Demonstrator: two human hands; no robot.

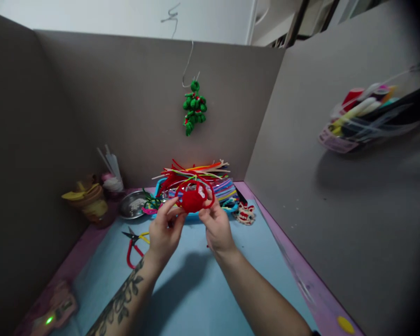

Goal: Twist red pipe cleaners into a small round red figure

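A red fuzzy piece (193, 200) with a solid rounded middle and curved red loops around it is held up between my two hands, above the front of the blue tray. My left hand (166, 228) pinches its lower left side with closed fingers. On the right side, my right hand (217, 225) grips it between thumb and fingers. Some of my fingertips are hidden behind the piece. Below it lies a light blue mat (245, 280). Red-handled scissors (135, 238) rest open on the mat, left of my left hand.
A blue tray (234, 208) holds many colored fuzzy stems (227, 191). Left of it are a metal bowl (131, 205) and a pot (93, 205). A red-and-white piece (245, 213) lies right. A green ornament (195, 107) and a pen holder (339, 140) hang on grey panels.
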